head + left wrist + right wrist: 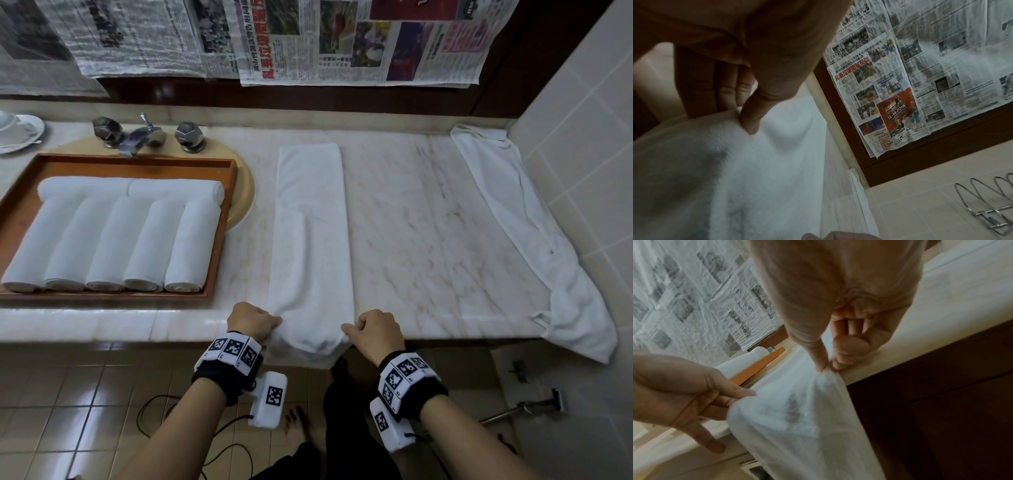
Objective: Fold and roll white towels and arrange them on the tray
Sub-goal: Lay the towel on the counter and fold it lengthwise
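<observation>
White towel (310, 233) lies folded in a long strip down the marble surface (428, 222), near end drooping over the edge. Left hand (251, 320) and right hand (375, 330) each pinch a near corner. Folding looks done; rolling comes next, wanting even, tight turns away toward the wall, then over to the tray (226, 205).

Bathroom: marble vanity (428, 219), faucet (144, 135)

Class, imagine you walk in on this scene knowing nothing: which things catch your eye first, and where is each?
First, the long folded white towel lying down the middle of the marble counter, its near end over the edge, pinched by the left hand and right hand. Next, the wooden tray at left over the sink, filled with rolled towels. Newspaper sheets cover the wall behind.
</observation>
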Demonstrator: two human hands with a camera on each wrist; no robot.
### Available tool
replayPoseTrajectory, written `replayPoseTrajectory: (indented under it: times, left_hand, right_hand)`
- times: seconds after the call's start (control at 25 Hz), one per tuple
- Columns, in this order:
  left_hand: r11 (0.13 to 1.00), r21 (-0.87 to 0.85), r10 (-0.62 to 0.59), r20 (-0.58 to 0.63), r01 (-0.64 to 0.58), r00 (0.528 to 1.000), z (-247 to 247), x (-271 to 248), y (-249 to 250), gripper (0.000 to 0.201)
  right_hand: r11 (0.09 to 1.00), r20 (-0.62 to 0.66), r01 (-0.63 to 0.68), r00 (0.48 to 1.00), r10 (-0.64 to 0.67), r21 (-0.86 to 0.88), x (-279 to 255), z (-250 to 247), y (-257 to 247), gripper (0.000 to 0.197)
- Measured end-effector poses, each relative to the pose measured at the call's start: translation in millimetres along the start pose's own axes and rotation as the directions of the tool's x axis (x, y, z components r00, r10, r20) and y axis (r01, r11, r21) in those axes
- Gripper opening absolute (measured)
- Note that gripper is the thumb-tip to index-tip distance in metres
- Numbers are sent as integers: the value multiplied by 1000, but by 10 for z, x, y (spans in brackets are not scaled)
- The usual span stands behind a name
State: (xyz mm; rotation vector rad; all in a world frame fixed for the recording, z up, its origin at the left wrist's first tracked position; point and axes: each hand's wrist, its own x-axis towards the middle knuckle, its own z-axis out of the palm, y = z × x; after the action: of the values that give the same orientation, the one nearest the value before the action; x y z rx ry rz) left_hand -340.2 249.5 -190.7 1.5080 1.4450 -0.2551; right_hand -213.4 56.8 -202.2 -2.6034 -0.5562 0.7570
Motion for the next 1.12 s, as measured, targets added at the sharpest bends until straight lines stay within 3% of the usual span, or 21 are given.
replayPoseTrajectory:
  times: [0.2, 0.28, 0.4, 0.56, 0.64, 0.68, 0.76, 0.8, 0.84, 0.88, 0.92, 0.96, 1.04, 1.08, 1.12]
  left_hand:
    - [1000, 12, -4, 11, 3, 1000, -18, 16, -11, 25]
    - [999, 40, 21, 15, -22, 1000, -18, 25, 22, 16]
    - [991, 127, 37, -35, -33, 999, 2, 40, 87, 19]
    - [987, 162, 31, -54, -22, 998, -17, 54, -5, 16]
    - [991, 126, 42, -70, -33, 997, -42, 47, -8, 21]
    - [985, 160, 77, -116, -58, 990, -24, 22, 11, 27]
    - [906, 359, 307, -197, -222, 931, 111, -16, 99, 52]
    - [817, 450, 466, -146, -361, 873, 217, -52, 157, 64]
    - [701, 517, 580, -13, -491, 815, 339, -73, 198, 68]
    - [611, 544, 615, 132, -575, 778, 439, -48, 205, 67]
    - [579, 558, 585, 224, -595, 780, 500, 13, 169, 65]
    - [620, 563, 524, 221, -546, 823, 521, 68, 142, 65]
    - [765, 542, 385, 50, -348, 922, 485, 156, 156, 69]
    - [783, 523, 384, 22, -338, 923, 497, 161, 207, 70]
    - [764, 505, 439, 49, -402, 897, 533, 134, 270, 69]
  right_hand:
    - [994, 27, -1, 1000, -2, 105, 25, -105, 84, 24]
    - [998, 6, -31, 1000, 31, 52, 4, -130, 46, 25]
    - [997, -17, -56, 998, 55, -60, 52, -99, -61, 32]
    - [993, 35, -94, 995, 97, -77, 124, -85, -145, 18]
    - [988, -15, -88, 996, 87, -124, 95, -65, -193, 16]
    - [982, -71, -40, 997, 28, -186, 93, -22, -218, 27]
    - [953, -106, 136, 980, -170, -270, 119, 90, -308, 54]
    - [927, -33, 249, 963, -269, -280, 144, 135, -361, 61]
    - [889, 78, 354, 935, -347, -290, 176, 173, -400, 64]
    - [851, 188, 425, 904, -384, -308, 216, 195, -413, 63]
    - [830, 265, 450, 888, -376, -330, 260, 204, -394, 63]
    - [832, 286, 423, 899, -333, -360, 309, 202, -360, 64]
    - [872, 217, 262, 959, -185, -413, 420, 164, -323, 68]
    - [889, 192, 206, 972, -137, -410, 467, 145, -353, 69]
    - [894, 197, 208, 971, -138, -396, 497, 137, -401, 68]
